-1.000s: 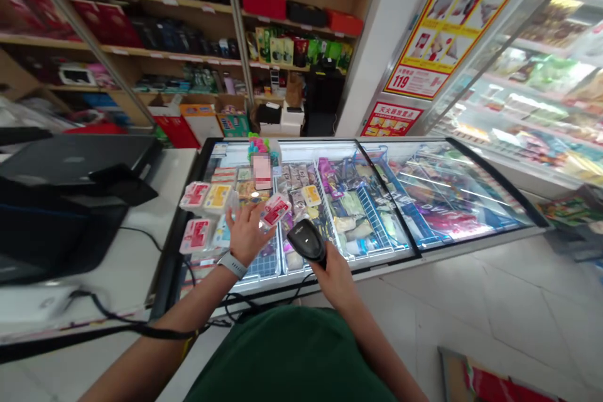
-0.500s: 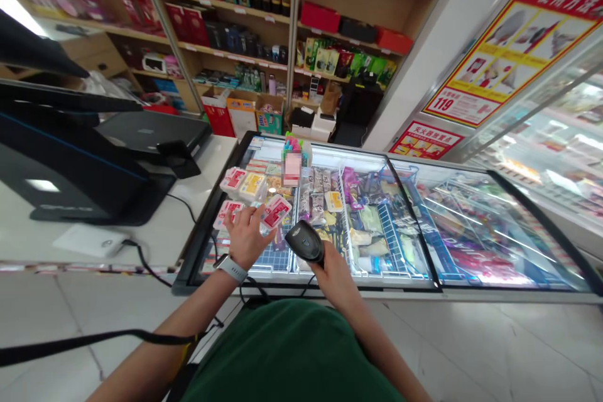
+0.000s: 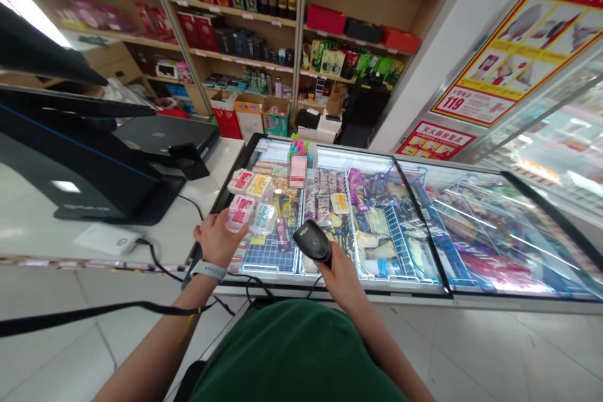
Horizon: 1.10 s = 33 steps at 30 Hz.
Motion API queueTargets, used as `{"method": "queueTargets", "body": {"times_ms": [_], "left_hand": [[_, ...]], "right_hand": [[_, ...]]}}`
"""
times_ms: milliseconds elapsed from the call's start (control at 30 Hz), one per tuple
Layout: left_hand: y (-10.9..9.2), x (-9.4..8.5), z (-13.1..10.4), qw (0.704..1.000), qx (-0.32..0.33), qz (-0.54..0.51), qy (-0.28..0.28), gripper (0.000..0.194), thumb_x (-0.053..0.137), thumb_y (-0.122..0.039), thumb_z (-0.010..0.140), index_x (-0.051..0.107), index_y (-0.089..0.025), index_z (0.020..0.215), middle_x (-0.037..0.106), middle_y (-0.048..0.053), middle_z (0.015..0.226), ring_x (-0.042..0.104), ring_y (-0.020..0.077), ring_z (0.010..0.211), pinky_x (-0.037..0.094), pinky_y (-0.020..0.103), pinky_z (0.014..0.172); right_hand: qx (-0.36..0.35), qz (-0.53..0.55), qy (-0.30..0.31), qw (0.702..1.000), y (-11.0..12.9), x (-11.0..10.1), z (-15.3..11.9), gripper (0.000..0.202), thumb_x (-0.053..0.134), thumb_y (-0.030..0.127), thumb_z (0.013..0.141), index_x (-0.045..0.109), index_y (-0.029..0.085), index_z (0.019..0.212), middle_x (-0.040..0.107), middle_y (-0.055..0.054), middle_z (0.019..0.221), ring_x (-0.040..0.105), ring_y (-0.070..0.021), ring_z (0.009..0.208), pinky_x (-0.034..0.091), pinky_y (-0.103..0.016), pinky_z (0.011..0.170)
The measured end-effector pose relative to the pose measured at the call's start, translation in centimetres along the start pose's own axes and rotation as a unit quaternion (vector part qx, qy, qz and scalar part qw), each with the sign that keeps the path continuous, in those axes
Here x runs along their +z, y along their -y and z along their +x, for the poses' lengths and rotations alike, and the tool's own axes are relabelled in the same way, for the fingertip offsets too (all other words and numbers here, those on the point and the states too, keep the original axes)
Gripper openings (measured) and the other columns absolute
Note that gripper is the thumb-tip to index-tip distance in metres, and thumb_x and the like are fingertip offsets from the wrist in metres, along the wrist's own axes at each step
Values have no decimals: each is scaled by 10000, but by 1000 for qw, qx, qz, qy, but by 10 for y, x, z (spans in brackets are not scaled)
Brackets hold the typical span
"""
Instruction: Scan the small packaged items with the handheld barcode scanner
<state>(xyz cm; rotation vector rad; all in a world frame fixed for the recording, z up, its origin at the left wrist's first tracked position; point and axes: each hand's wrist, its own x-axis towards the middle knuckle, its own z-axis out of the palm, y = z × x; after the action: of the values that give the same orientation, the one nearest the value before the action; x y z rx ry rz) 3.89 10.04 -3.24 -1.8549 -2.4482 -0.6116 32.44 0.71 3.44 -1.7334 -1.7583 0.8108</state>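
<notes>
My right hand [image 3: 346, 279] is closed around the handle of a black barcode scanner [image 3: 311, 240], its head pointing up and left above the glass lid. My left hand [image 3: 219, 240], with a watch [image 3: 210, 270] on the wrist, grips the near left edge of a clear plastic tub with a red label [image 3: 240, 211]. Touching it on the right is a tub with a pale blue label [image 3: 263, 218]. Just behind are another red-labelled tub [image 3: 240, 180] and a yellow-labelled tub [image 3: 259, 185]. Whether another tub lies under the gripped one is hidden.
Beneath the tubs is a glass-topped chest freezer [image 3: 377, 286] with bagged goods in wire baskets. A colourful item [image 3: 298, 146] stands at its back edge. On the left counter [image 3: 28, 226] are a black terminal [image 3: 108, 182] and a white box [image 3: 107, 239]. Stocked shelves [image 3: 235, 9] stand behind.
My left hand has moved left with the red-labelled tub, from the right side of the group to the left. The blue-labelled tub now shows. The scanner stays in my right hand.
</notes>
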Motion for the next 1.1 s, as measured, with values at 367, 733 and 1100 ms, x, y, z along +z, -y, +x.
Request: {"method": "queueTargets", "body": {"times_ms": [367,733,1100], "left_hand": [[13,12,8,998,-30,21,40,567,543,-545,753,568,-204,1204,599,129,1121,532,321,1032,292,529,965],[-9,-3,12,999,10,-21,-23,686,537,-539,793,411,-180,1364,501,161,1334,432,334,1217,191,548,1055],[-101,1,26,981,168,-88,44,587,536,-465,824,440,-197,1338,511,145,1340,413,311,1261,158,510,1086]], "right_hand": [[0,-5,10,1000,2,2,1,200,537,159,825,511,160,1023,596,-97,996,577,-244,922,433,-346,789],[-5,-5,-15,1000,-4,2,0,201,548,172,818,527,172,1018,612,-93,985,585,-238,912,438,-335,783],[56,-6,-73,996,-15,-13,-13,181,553,171,825,530,168,1005,618,-90,969,594,-241,909,442,-326,774]]}}
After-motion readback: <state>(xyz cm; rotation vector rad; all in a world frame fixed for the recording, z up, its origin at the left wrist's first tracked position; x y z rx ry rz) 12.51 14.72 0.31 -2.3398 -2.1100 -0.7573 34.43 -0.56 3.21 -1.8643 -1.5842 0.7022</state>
